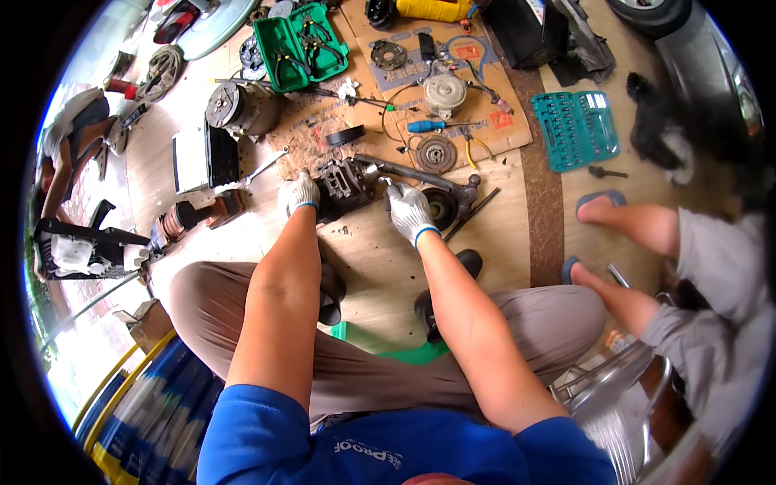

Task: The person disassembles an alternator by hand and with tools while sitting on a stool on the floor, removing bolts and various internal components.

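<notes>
A dark, greasy metal machine part (346,183) lies on the floor in front of me. My left hand (301,194), in a white knit glove, is closed against its left side and steadies it. At the part's right side, my gloved right hand (411,212) is closed on a small shiny metal tool (385,181), mostly hidden by the fingers; I cannot make out its exact kind. Just beyond that hand lie a hammer (467,192) with a long dark handle and a round black pulley (440,207). A steel wrench (267,163) rests to the left of my left hand.
Flattened cardboard (509,133) bears a blue-handled screwdriver (426,126), a round metal motor (444,94) and a disc (436,153). A green plier case (301,48) and a teal socket set (574,129) lie open. A person in sandals (602,202) sits at right; another person (77,137) crouches far left.
</notes>
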Tool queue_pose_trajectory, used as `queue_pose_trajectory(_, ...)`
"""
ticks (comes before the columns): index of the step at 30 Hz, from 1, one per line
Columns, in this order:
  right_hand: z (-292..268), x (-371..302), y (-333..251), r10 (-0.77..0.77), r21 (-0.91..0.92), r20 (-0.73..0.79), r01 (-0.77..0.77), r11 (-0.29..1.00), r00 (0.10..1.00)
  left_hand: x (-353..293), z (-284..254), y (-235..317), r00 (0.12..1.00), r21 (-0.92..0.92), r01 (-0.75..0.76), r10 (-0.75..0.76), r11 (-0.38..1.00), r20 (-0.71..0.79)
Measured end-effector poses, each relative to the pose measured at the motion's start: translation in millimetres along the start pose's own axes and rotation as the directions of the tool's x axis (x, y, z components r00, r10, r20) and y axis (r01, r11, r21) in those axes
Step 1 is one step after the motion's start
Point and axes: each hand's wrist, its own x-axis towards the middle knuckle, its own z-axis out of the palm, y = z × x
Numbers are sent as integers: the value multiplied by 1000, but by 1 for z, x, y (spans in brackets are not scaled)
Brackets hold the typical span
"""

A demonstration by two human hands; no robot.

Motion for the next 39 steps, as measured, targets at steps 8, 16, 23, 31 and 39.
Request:
queue_pose_trajectory(8, -1, 8, -9, -220, -249, 31, 221, 943, 975, -37, -24, 13, 982, -285, 188, -185, 940, 36)
queue_pose_trajectory(16, 16, 20, -15, -318, -651, 165, 345, 677, 934, -30, -29, 17, 978, -250, 198, -175, 948, 111)
queue_pose_trajectory(23, 18, 36, -45, 50, -695, 353, 226, 683, 934, -30, -37, 13, 973, -268, 218, -189, 938, 130)
queue_pose_trajectory(31, 26, 18, -50, -101, -863, 369, 381, 331, 924, -28, -35, 11, 967, -255, 235, -201, 938, 154)
queue_pose_trajectory(39, 43, 16, 5, -273, -759, 50, 215, 615, 961, -27, -28, 15, 968, -274, 221, -176, 936, 178)
